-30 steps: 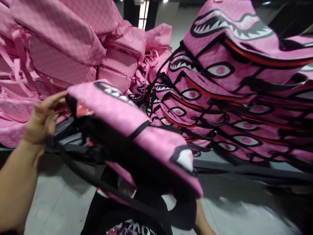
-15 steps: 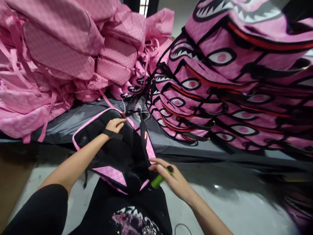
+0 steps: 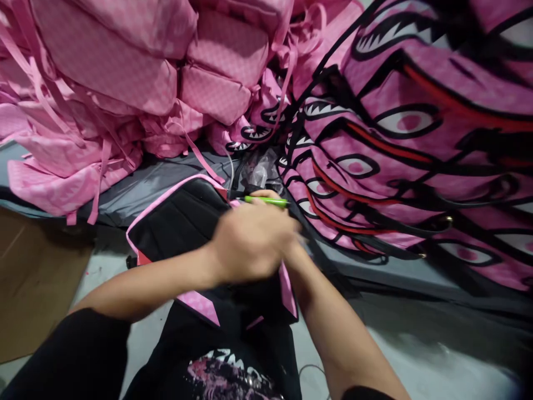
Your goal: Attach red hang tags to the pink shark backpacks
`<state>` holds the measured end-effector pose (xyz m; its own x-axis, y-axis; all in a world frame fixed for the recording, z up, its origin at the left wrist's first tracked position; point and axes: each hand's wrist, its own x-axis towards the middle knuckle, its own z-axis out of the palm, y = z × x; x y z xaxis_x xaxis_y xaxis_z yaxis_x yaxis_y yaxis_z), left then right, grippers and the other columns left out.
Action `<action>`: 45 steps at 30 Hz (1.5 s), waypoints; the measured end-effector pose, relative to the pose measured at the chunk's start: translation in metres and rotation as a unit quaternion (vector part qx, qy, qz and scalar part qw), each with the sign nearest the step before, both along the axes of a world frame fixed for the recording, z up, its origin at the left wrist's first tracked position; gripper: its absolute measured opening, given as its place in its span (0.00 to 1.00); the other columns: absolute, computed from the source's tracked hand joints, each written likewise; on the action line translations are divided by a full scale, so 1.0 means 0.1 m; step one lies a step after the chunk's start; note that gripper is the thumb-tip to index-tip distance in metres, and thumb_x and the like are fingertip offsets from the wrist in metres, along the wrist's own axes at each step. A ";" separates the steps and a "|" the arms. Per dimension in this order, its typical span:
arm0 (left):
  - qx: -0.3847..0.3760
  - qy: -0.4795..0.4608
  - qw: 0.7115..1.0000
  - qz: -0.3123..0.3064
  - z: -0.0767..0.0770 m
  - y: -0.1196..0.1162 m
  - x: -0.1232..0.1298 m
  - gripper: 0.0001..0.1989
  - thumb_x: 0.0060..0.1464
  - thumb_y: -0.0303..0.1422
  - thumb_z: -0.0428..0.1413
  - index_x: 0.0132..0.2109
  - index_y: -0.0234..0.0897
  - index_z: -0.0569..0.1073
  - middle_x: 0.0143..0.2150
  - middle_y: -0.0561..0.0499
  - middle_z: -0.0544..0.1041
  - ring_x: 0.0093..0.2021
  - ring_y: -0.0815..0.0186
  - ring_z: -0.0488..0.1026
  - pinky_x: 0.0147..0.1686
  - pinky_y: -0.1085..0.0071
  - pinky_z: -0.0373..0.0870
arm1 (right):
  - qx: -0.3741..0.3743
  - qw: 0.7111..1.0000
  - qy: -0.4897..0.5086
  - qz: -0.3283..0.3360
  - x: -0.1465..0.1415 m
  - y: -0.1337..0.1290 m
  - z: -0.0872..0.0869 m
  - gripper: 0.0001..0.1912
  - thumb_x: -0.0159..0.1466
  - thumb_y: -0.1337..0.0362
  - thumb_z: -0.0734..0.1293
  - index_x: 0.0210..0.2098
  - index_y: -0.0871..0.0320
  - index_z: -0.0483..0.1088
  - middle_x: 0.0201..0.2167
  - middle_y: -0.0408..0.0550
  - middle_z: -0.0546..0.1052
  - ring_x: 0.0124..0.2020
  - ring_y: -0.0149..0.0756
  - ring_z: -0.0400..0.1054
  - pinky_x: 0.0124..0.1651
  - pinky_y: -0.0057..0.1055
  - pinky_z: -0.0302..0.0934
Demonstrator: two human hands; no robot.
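Observation:
A black backpack (image 3: 175,219) with pink trim lies across my lap and against the table edge, its padded black panel facing up. My right hand (image 3: 268,194) is at the backpack's upper right corner, mostly hidden behind my left. It holds a slim bright green tool (image 3: 266,201) whose thin end points left toward the corner; its kind I cannot make out. Smeared by motion, my left hand (image 3: 250,239) crosses over the backpack in front of my right hand and wrist. Its fingers cannot be made out.
Plain pink backpacks (image 3: 116,66) are heaped at the back left. Pink shark-face backpacks (image 3: 358,166) are stacked on the right. Between them a clear plastic bag (image 3: 260,169) lies on the grey-covered table (image 3: 120,203). A cardboard box (image 3: 37,278) stands at the lower left.
My left hand has left the backpack's upper edge and moved right, over my right hand. The right hand has risen with the green tool to the upper corner. The view has shifted.

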<state>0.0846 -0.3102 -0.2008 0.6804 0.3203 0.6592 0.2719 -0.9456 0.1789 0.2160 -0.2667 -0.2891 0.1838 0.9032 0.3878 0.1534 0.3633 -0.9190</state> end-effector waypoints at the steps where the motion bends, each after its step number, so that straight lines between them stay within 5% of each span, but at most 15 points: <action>1: -0.007 -0.020 0.996 0.091 -0.14 0.25 -0.20 0.12 0.66 0.34 0.46 0.41 0.38 0.74 0.38 0.47 0.78 0.40 0.63 0.73 0.43 0.62 0.68 | -0.006 0.999 0.039 -0.018 0.14 0.01 -0.09 0.17 0.64 0.48 0.64 0.38 0.57 0.69 0.20 0.38 0.71 0.18 0.28 0.66 0.23 0.24 0.62; 2: -0.004 -0.004 0.988 0.152 -0.29 0.50 -0.37 0.12 0.66 0.35 0.47 0.41 0.36 0.74 0.39 0.45 0.78 0.41 0.62 0.72 0.41 0.63 0.67 | -0.024 0.996 0.083 -0.017 0.24 -0.01 -0.20 0.17 0.64 0.48 0.65 0.38 0.57 0.68 0.18 0.37 0.70 0.17 0.28 0.65 0.22 0.24 0.61; 5: 0.068 0.139 0.978 0.139 -0.75 1.04 -0.61 0.18 0.64 0.44 0.50 0.42 0.33 0.75 0.44 0.41 0.77 0.46 0.56 0.71 0.45 0.58 0.62 | -0.039 0.983 0.179 -0.025 0.33 -0.12 -0.47 0.18 0.62 0.49 0.67 0.43 0.57 0.69 0.22 0.41 0.76 0.22 0.31 0.71 0.28 0.28 0.68; 9: 0.093 0.209 0.971 0.070 -1.08 1.28 -0.24 0.27 0.62 0.53 0.47 0.35 0.33 0.76 0.31 0.44 0.76 0.34 0.60 0.69 0.37 0.61 0.57 | -0.013 0.989 0.121 -0.082 0.33 -0.27 -0.63 0.21 0.64 0.51 0.67 0.51 0.56 0.69 0.36 0.48 0.80 0.35 0.37 0.76 0.44 0.38 0.72; 12: 0.087 0.226 0.969 -0.040 -1.10 1.28 0.25 0.26 0.65 0.49 0.45 0.32 0.34 0.76 0.27 0.46 0.75 0.30 0.63 0.68 0.34 0.63 0.54 | -0.014 0.990 0.056 -0.130 0.47 -0.40 -0.70 0.19 0.65 0.54 0.68 0.51 0.57 0.70 0.37 0.50 0.80 0.38 0.39 0.77 0.46 0.40 0.72; 16: 0.101 0.212 0.964 -0.122 -1.03 1.23 0.62 0.21 0.64 0.46 0.49 0.35 0.35 0.78 0.32 0.45 0.77 0.36 0.61 0.69 0.40 0.61 0.56 | 0.032 0.954 -0.069 -0.290 0.69 -0.53 -0.87 0.18 0.67 0.59 0.64 0.55 0.58 0.68 0.36 0.50 0.79 0.37 0.39 0.76 0.46 0.40 0.70; 18: 0.106 0.226 0.963 -0.106 -0.99 1.30 0.54 0.21 0.63 0.47 0.51 0.35 0.35 0.78 0.31 0.46 0.77 0.37 0.60 0.69 0.43 0.59 0.58 | 0.092 0.926 -0.196 -0.308 0.77 -0.55 -1.00 0.18 0.67 0.64 0.65 0.56 0.57 0.68 0.38 0.51 0.79 0.40 0.40 0.75 0.48 0.40 0.69; 23: 0.165 0.270 0.948 0.042 -0.80 1.69 -0.08 0.27 0.61 0.55 0.47 0.32 0.38 0.75 0.28 0.50 0.74 0.40 0.58 0.67 0.55 0.51 0.57 | 0.198 0.878 -0.385 -0.206 0.88 -0.51 -1.26 0.27 0.63 0.76 0.66 0.60 0.57 0.64 0.45 0.57 0.78 0.47 0.41 0.74 0.48 0.39 0.70; 25: 0.145 0.254 0.952 0.090 -0.75 1.70 -0.21 0.24 0.61 0.54 0.50 0.35 0.37 0.75 0.31 0.50 0.75 0.44 0.57 0.67 0.60 0.45 0.52 | 0.201 0.877 -0.382 -0.213 0.86 -0.53 -1.21 0.27 0.63 0.77 0.66 0.61 0.57 0.64 0.45 0.57 0.79 0.47 0.41 0.74 0.48 0.39 0.69; 28: 0.079 0.250 0.963 0.053 -0.80 1.44 -0.13 0.21 0.56 0.51 0.56 0.37 0.36 0.76 0.33 0.48 0.75 0.44 0.56 0.68 0.60 0.42 0.54 | 0.177 0.906 -0.298 -0.243 0.73 -0.59 -0.98 0.22 0.64 0.72 0.68 0.57 0.55 0.67 0.39 0.51 0.80 0.41 0.40 0.76 0.47 0.41 0.69; 31: 0.023 0.240 0.970 0.027 -0.94 1.13 0.08 0.16 0.54 0.46 0.61 0.38 0.36 0.76 0.35 0.47 0.76 0.44 0.56 0.69 0.60 0.43 0.57 | 0.056 0.972 -0.094 -0.206 0.55 -0.64 -0.72 0.13 0.68 0.62 0.66 0.51 0.55 0.70 0.30 0.45 0.78 0.26 0.34 0.73 0.31 0.32 0.69; 34: 0.004 0.191 0.981 0.021 -1.07 0.96 0.20 0.10 0.55 0.40 0.61 0.38 0.38 0.76 0.41 0.48 0.76 0.49 0.56 0.70 0.64 0.42 0.54 | -0.047 0.975 0.049 -0.209 0.45 -0.63 -0.61 0.11 0.68 0.56 0.64 0.41 0.57 0.71 0.21 0.39 0.72 0.15 0.27 0.63 0.18 0.25 0.57; 38: 0.003 0.145 0.989 0.013 -1.16 0.89 0.24 0.05 0.56 0.34 0.61 0.37 0.38 0.75 0.49 0.48 0.75 0.58 0.54 0.67 0.67 0.42 0.51 | -0.071 0.963 0.052 -0.254 0.43 -0.57 -0.61 0.14 0.65 0.53 0.67 0.33 0.58 0.70 0.17 0.36 0.68 0.15 0.25 0.60 0.19 0.24 0.56; 45: 0.027 0.108 0.994 0.023 -1.27 0.88 0.28 0.02 0.58 0.30 0.56 0.37 0.38 0.74 0.49 0.48 0.75 0.58 0.58 0.68 0.67 0.46 0.55 | -0.053 0.970 0.017 -0.237 0.40 -0.50 -0.63 0.10 0.66 0.57 0.67 0.36 0.58 0.70 0.25 0.40 0.72 0.19 0.25 0.64 0.22 0.24 0.60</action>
